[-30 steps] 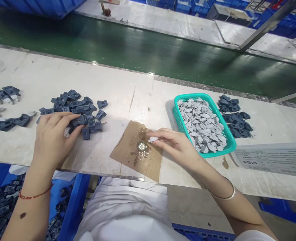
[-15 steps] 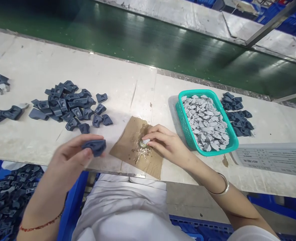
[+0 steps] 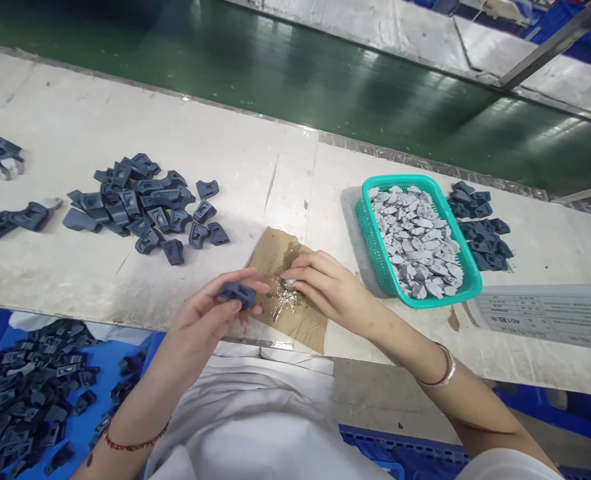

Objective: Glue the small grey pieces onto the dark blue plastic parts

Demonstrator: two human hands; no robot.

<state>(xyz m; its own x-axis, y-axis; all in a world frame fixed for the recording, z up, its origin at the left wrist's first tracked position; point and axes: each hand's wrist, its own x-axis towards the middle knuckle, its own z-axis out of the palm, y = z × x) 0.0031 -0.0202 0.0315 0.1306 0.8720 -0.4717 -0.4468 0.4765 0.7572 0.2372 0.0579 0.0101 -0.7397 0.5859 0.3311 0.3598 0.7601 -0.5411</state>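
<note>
Between the thumb and fingers of my left hand [image 3: 208, 310] is a dark blue-grey plastic part [image 3: 237, 294] with a recess in it, held above the table's front edge. My right hand [image 3: 328, 287] pinches a small light-grey piece [image 3: 289, 283], mostly covered by the fingers. That piece is down at a wet, shiny spot on a brown piece of cardboard [image 3: 308, 327]. Glossy splashes and dark stains surround the spot. To the left lies a loose pile of similar dark parts [image 3: 130, 200].
A green basket [image 3: 373, 247] full of light-grey pieces stands to the right, with more dark parts [image 3: 485, 243] behind it. A labelled white box [image 3: 545, 317] lies at far right. Blue bin [image 3: 95, 400] holds dark parts below. A green conveyor belt [image 3: 275, 73] runs along the back.
My left hand has moved right with the dark part, closer to the cardboard. My right hand stays at the wet spot, the light-grey piece now lower and more hidden.
</note>
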